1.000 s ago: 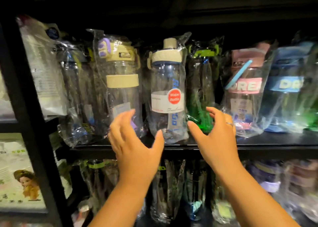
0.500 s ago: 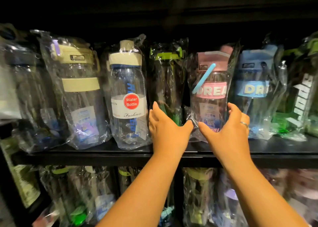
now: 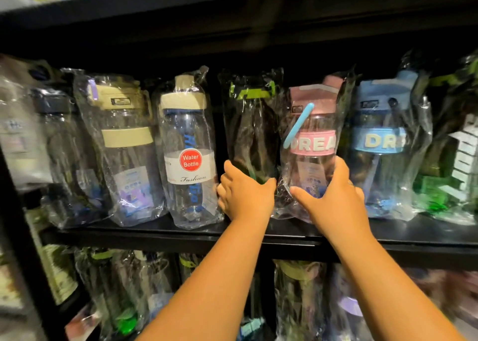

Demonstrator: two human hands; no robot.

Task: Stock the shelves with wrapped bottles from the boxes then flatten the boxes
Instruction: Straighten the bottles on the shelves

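Pink-capped bottle (image 3: 313,139) stands on the black shelf (image 3: 155,231), at 3 o'clock of the green-capped bottle (image 3: 251,134). The right hand (image 3: 333,201) grips its base, and the left hand (image 3: 245,196) grips the green-capped one.

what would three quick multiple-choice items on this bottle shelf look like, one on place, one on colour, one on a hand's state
1. Where is the blue-lidded bottle relative to the pink-lidded bottle?
A) directly to its right
B) directly to its left
C) on top of it

2. What colour is the round "Water Bottle" sticker?
A) green
B) red
C) yellow

3. What is the right hand doing?
A) hanging open, touching nothing
B) making an empty fist
C) gripping the pink-lidded bottle low down

Answers:
1 A, they stand side by side, blue on the right.
2 B, white letters sit on a red disc.
3 C, thumb and fingers wrap the bottle's bagged base.
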